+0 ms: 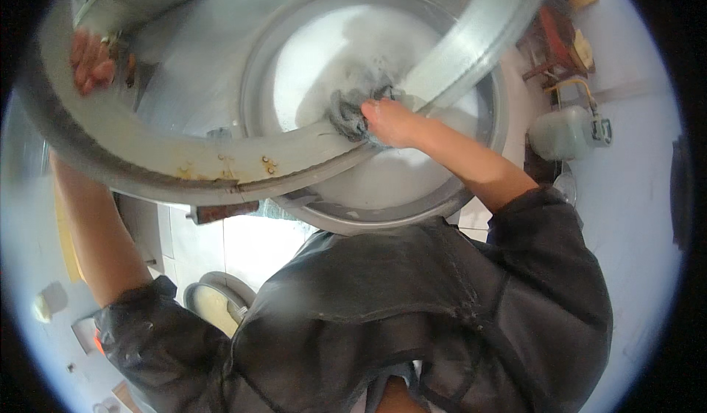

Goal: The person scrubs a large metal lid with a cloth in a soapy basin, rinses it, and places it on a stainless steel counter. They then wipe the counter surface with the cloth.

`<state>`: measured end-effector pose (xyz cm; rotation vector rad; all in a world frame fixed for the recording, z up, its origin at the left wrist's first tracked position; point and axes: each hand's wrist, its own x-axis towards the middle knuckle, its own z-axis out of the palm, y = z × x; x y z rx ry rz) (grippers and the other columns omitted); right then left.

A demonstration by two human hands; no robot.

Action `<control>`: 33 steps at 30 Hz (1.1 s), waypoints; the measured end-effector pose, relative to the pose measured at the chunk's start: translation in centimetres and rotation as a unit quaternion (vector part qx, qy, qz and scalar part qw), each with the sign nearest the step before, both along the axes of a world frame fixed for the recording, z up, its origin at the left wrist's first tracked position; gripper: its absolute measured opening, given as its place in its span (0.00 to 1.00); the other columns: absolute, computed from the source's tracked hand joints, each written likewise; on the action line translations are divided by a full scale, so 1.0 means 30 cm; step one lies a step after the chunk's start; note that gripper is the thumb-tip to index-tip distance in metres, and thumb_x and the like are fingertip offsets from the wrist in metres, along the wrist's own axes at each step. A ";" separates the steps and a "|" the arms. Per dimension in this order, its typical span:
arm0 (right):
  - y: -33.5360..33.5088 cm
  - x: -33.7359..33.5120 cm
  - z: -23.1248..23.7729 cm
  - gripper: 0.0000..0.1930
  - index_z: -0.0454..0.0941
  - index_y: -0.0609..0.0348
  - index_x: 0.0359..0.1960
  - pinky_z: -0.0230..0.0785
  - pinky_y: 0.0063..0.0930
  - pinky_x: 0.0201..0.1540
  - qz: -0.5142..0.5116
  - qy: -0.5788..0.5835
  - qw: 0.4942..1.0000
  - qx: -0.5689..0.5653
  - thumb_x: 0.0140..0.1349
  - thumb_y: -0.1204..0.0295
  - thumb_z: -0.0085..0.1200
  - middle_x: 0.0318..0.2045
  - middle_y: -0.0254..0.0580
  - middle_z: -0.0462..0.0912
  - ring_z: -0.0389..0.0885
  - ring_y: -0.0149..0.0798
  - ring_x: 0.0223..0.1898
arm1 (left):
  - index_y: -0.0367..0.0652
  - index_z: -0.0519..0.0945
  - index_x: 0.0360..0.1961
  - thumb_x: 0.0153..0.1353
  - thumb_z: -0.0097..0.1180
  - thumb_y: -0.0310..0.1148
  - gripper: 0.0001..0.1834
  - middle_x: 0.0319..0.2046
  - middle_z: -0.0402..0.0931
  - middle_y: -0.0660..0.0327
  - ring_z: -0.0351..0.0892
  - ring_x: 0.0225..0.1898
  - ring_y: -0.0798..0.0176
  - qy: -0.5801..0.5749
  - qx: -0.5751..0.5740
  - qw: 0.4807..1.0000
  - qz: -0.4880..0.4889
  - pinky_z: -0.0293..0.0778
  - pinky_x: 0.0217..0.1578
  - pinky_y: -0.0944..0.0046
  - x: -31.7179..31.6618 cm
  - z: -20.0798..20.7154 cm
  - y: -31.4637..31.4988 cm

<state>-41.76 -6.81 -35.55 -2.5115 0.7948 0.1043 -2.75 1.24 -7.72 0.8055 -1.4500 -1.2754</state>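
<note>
A large metal ring [243, 155] stands tilted above a round metal basin [353, 225], its lower arc crossing over the basin's left rim and its right arc sweeping up past the far right rim; whether it rests on the rim cannot be told. The two hands are well apart. The left hand [92, 61] is clamped on the ring's left side, fingers curled at the inner edge, out beyond the basin's left rim. The right hand [390, 120] is closed around a dark grey cloth [346, 114], pressed against the ring over the basin's middle, with the forearm passing over the right rim. Rust-brown spots [269, 164] mark the ring's inner wall near its lower edge. Inside the basin, foamy water [309, 67] lies open toward the far left rim and again toward the near rim. Room is tight at the near rim, where a dark apron [368, 295] sits close by; past the right rim stands a translucent container [560, 133].
</note>
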 end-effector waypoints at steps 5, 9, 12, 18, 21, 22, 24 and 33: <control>0.063 0.016 -0.021 0.09 0.69 0.67 0.34 0.66 0.45 0.41 -0.005 -0.032 0.997 0.070 0.55 0.73 0.48 0.36 0.56 0.75 0.74 0.58 0.37 | 0.43 0.74 0.42 0.58 0.54 0.47 0.19 0.29 0.69 0.66 0.67 0.28 0.72 -0.092 0.009 0.996 -0.007 0.64 0.35 0.71 0.031 -0.050 -0.055; 0.100 0.023 -0.030 0.11 0.67 0.62 0.35 0.64 0.41 0.43 0.002 -0.070 0.991 0.116 0.53 0.71 0.51 0.33 0.51 0.73 0.71 0.53 0.40 | 0.42 0.72 0.46 0.59 0.51 0.50 0.23 0.34 0.71 0.62 0.69 0.34 0.68 -0.176 -0.002 0.983 0.050 0.65 0.40 0.66 -0.031 -0.065 -0.013; 0.136 0.058 -0.017 0.11 0.67 0.60 0.34 0.64 0.38 0.44 0.045 -0.109 0.986 0.118 0.53 0.70 0.52 0.34 0.48 0.72 0.70 0.50 0.40 | 0.41 0.72 0.49 0.60 0.48 0.51 0.26 0.39 0.72 0.60 0.71 0.39 0.66 -0.228 -0.026 0.965 0.128 0.67 0.43 0.63 -0.048 -0.078 0.035; 0.248 0.238 0.069 0.11 0.65 0.60 0.33 0.63 0.35 0.46 0.097 -0.250 0.944 0.192 0.53 0.69 0.52 0.36 0.43 0.70 0.68 0.47 0.41 | 0.42 0.65 0.60 0.61 0.32 0.65 0.40 0.58 0.64 0.50 0.60 0.61 0.52 -0.081 -0.082 0.879 0.463 0.55 0.58 0.43 -0.076 -0.410 0.365; 0.276 0.342 0.123 0.12 0.65 0.62 0.34 0.63 0.36 0.47 0.083 -0.312 0.911 0.256 0.54 0.69 0.52 0.38 0.44 0.71 0.69 0.48 0.40 | 0.40 0.55 0.64 0.58 0.31 0.69 0.46 0.64 0.54 0.50 0.51 0.65 0.50 0.014 0.029 0.901 0.433 0.45 0.63 0.44 -0.198 -0.677 0.534; 0.281 0.373 0.138 0.12 0.66 0.63 0.35 0.63 0.37 0.47 0.080 -0.309 0.911 0.262 0.54 0.69 0.52 0.39 0.45 0.71 0.69 0.50 0.41 | 0.40 0.62 0.58 0.60 0.31 0.67 0.41 0.56 0.62 0.53 0.58 0.59 0.55 0.158 0.046 0.882 0.442 0.53 0.58 0.50 -0.250 -0.758 0.546; 0.282 0.423 0.156 0.12 0.67 0.63 0.37 0.64 0.39 0.48 0.101 -0.285 0.932 0.201 0.54 0.70 0.51 0.41 0.48 0.72 0.70 0.52 0.42 | 0.38 0.69 0.50 0.63 0.33 0.63 0.36 0.47 0.69 0.57 0.66 0.50 0.61 0.244 0.064 0.836 0.487 0.61 0.53 0.58 -0.332 -0.865 0.521; 0.277 0.329 -0.002 0.11 0.70 0.66 0.36 0.65 0.40 0.47 0.104 -0.250 0.960 -0.070 0.51 0.74 0.50 0.39 0.52 0.73 0.70 0.55 0.40 | 0.39 0.71 0.29 0.63 0.45 0.56 0.27 0.17 0.72 0.60 0.72 0.16 0.66 0.055 0.024 0.773 0.632 0.68 0.18 0.68 -0.407 -0.807 0.465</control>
